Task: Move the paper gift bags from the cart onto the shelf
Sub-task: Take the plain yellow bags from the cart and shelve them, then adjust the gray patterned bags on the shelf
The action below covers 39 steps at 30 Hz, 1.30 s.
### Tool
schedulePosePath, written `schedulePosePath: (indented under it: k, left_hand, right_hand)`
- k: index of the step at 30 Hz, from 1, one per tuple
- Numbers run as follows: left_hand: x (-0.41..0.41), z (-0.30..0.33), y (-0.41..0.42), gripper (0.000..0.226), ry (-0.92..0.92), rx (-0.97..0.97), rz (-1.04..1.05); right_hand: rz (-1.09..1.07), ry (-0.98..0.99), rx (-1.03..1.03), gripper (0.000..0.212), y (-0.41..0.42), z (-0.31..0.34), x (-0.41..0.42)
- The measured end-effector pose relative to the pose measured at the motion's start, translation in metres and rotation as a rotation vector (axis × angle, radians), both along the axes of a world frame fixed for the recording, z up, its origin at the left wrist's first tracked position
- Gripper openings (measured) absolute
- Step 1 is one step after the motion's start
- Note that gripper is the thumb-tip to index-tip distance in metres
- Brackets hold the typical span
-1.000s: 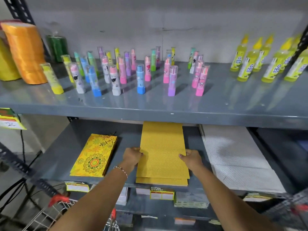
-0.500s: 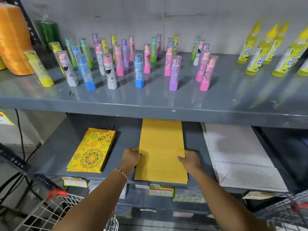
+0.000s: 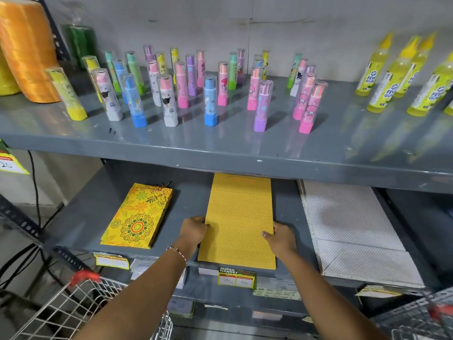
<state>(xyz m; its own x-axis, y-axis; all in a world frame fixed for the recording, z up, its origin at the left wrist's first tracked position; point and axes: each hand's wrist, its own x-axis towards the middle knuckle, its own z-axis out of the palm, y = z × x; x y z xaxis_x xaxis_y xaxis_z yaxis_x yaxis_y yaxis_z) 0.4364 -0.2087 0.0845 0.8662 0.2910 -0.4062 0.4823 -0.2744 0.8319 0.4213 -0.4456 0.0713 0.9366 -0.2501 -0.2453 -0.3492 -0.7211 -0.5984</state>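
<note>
Lying flat on the grey metal shelf (image 3: 81, 224), a stack of plain yellow paper gift bags (image 3: 239, 217). The left hand (image 3: 193, 230) and right hand (image 3: 282, 238) clasp its side edges, fingers curled.

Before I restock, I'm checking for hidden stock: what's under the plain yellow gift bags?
The plain yellow gift bags lie flat on the grey lower shelf. Anything beneath them is covered.

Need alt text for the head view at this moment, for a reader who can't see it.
Two hands, left hand and right hand, grip the side edges of a stack of plain yellow gift bags lying flat on the lower grey shelf, between floral yellow bags and white dotted bags. Colourful glue sticks stand above.
</note>
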Motion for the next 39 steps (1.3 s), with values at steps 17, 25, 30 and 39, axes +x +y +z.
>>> schedulePosePath:
  k: [17, 25, 30, 39]
  left_hand:
    - [-0.288, -0.048, 0.164, 0.028, -0.283, -1.055, 1.475]
    - [-0.384, -0.142, 0.191, 0.049, -0.223, -1.261, 1.976]
    - [-0.377, -0.193, 0.2, 0.063, 0.133, -1.034, 1.777]
    - [-0.377, -0.31, 0.201, 0.068, 0.958, -0.433, 0.879]
  right_hand:
    - [0.918, -0.238, 0.552, 0.019, 0.251, 0.048, -0.039]
    - [1.568, 0.142, 0.199, 0.012, 0.428, -0.058, -0.137]
    - [1.817, 0.341, -0.146, 0.021, 0.494, -0.136, -0.173]
    - [1.906, 0.422, -0.574, 0.037, 0.57, -0.265, -0.176]
